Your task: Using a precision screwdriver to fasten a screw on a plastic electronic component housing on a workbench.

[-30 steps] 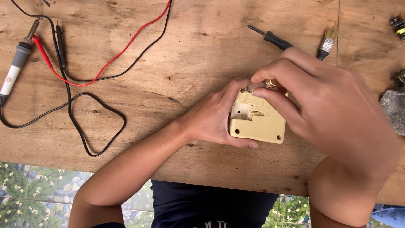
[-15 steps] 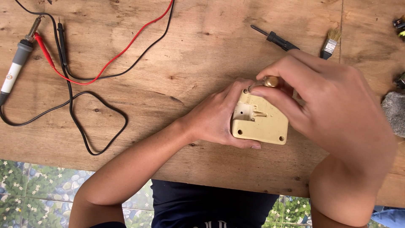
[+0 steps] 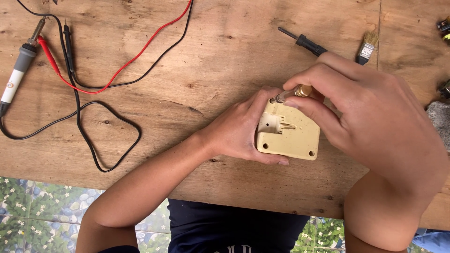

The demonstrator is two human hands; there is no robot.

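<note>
Screwdriver handle hidden inside right hand — brush too (partly).

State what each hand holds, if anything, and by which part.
The left hand grips the beige square plastic housing by its left edge. The right hand pinches a small screwdriver at its brass-coloured collar, tip at the housing's top-left corner.

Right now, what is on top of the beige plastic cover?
On the beige plastic cover, the tip of a small screwdriver meets a corner hole, held by the right hand. The left hand grips its left edge. What lies beneath the cover is hidden.
</note>
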